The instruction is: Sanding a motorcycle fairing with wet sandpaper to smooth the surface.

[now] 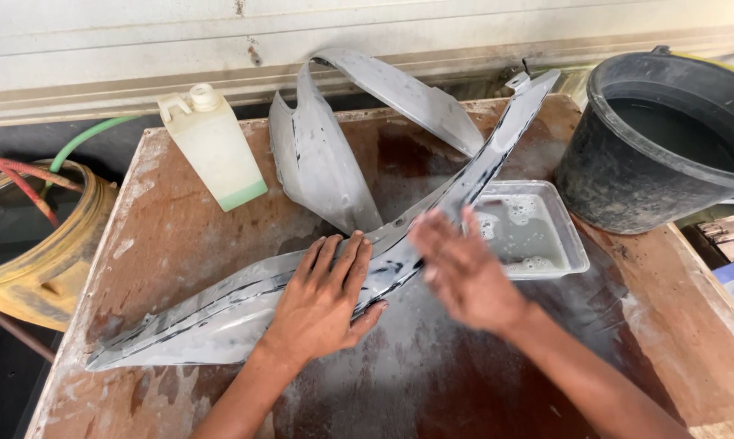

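A long grey plastic body panel (220, 313), wet and streaked with dark marks, lies diagonally across a worn wooden table (464, 382). My left hand (326, 297) lies flat on the panel's middle, fingers spread and pressing down. Blurred by motion, my right hand (464, 268) hovers just above the panel to the right, fingers apart and holding nothing. A second curved grey panel (322, 158) stands behind the first, arching toward the wall.
A clear plastic tray of soapy water (533, 232) sits right of the hands. A black bucket of water (668, 138) stands at the table's right corner. A pale plastic bottle (214, 146) stands at the back left. A yellow drum (33, 244) with hoses is off the left edge.
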